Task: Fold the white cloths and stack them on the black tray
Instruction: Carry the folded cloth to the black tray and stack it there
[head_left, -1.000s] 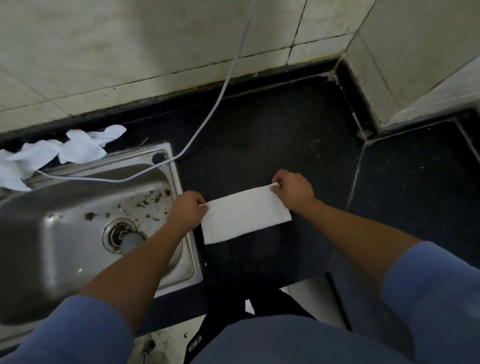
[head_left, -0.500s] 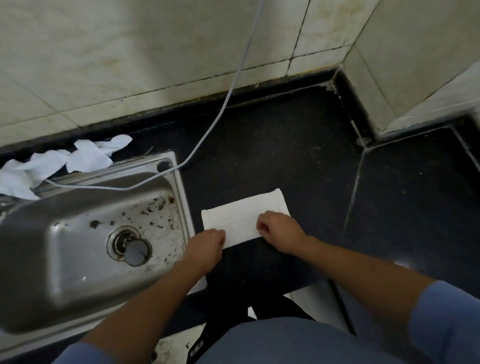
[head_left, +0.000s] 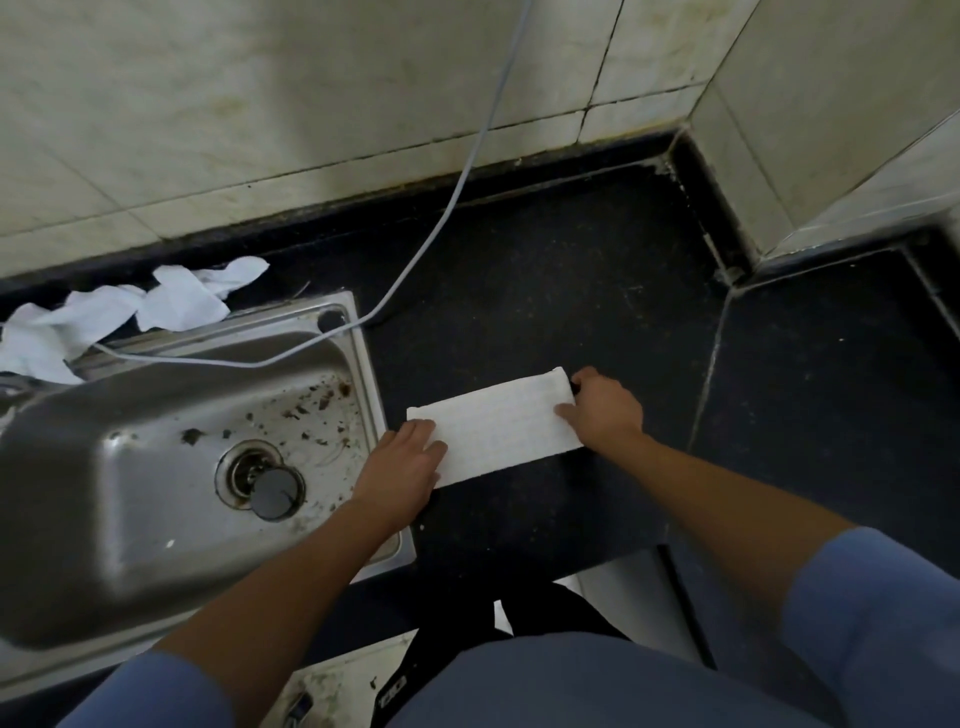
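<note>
A white cloth (head_left: 498, 428), folded into a narrow rectangle, lies flat on the black counter (head_left: 545, 270) just right of the sink. My left hand (head_left: 402, 470) presses its left end with straight fingers. My right hand (head_left: 605, 410) rests on its right end, fingertips on the cloth and thumb at the far right corner. A heap of crumpled white cloths (head_left: 109, 319) lies behind the sink at the far left. No black tray shows in this view.
A steel sink (head_left: 363, 374) with dirt specks and a drain plug (head_left: 275, 493) fills the left side. A grey cable (head_left: 457, 192) hangs from the tiled wall across the sink's back rim. The counter's front edge runs just below the cloth.
My hands carried the cloth's far edge over to the near edge, folding it. They then moved out to the two ends, where they now rest on the folded cloth.
</note>
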